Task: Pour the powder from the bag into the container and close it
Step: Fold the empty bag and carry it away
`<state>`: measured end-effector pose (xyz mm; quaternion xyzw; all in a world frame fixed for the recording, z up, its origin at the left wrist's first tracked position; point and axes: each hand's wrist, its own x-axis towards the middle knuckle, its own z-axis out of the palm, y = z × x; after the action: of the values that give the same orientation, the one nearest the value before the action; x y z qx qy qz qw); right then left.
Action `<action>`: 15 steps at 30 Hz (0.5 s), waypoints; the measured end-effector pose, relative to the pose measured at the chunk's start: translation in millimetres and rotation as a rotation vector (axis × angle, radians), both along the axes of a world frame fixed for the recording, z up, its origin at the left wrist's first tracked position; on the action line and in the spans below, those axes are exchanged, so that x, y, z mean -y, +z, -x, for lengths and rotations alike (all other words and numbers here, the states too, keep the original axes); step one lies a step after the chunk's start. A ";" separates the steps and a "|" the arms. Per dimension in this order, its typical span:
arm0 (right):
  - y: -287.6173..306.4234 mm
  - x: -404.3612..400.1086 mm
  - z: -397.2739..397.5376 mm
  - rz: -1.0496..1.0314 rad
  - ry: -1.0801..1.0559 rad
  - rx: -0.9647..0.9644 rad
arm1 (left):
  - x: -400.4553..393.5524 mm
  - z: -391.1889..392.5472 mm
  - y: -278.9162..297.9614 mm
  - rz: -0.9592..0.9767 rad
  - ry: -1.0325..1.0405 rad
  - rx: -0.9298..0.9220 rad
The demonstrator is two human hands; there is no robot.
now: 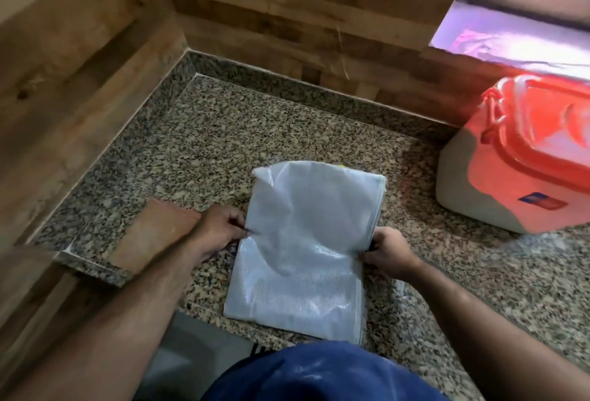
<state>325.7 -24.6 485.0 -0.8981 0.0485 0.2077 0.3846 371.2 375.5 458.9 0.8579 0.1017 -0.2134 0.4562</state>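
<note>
Bag point(303, 250) flat on desk point(204, 145), pinched at mid-edges by left hand point(220, 230) and right hand point(388, 252), probably readying a lift toward lidded container point(523, 161), far right.

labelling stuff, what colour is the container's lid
Orange-red lid, on a whitish container; head view.

Single head-worn camera, wide-angle. It looks forward and steeply down from above the person's chest onto the worktop point(223, 132), close in, toward the corner where the wood-panelled walls point(79, 59) meet.
</note>
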 end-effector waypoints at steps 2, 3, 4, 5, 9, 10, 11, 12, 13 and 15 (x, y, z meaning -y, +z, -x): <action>3.8 3.3 -0.5 0.027 0.094 0.032 | -1.7 0.4 -2.0 -0.003 -0.042 0.027; 6.6 3.5 0.0 -0.036 0.093 0.011 | -2.8 1.2 -3.8 0.014 -0.045 0.037; 8.1 3.7 0.1 -0.130 0.070 -0.015 | -4.1 1.8 -5.0 0.033 -0.047 0.056; 7.5 4.3 -0.5 -0.208 0.033 -0.038 | -6.3 2.2 -7.0 0.050 -0.055 0.058; 0.9 3.1 -3.8 -0.248 -0.024 -0.024 | -8.1 3.9 -3.1 0.204 -0.110 -0.013; -0.5 2.5 -3.7 -0.221 -0.023 -0.004 | -5.5 2.9 -1.0 0.236 -0.127 -0.037; -1.5 2.3 -3.6 -0.206 -0.025 0.018 | -3.2 0.3 -0.9 0.217 -0.140 -0.028; -2.8 2.5 -3.6 -0.192 -0.042 0.047 | -1.2 -2.6 -1.8 0.197 -0.149 0.000; -3.1 2.8 -3.5 -0.173 -0.068 0.077 | 0.2 -5.1 -2.8 0.168 -0.162 0.029; -1.3 6.7 -2.2 -0.122 -0.129 0.136 | 1.7 -7.5 -3.0 0.125 -0.176 0.036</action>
<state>327.9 -31.2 483.8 -0.8801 0.0671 0.1236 0.4535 378.7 373.8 455.9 0.8371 0.0041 -0.2434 0.4900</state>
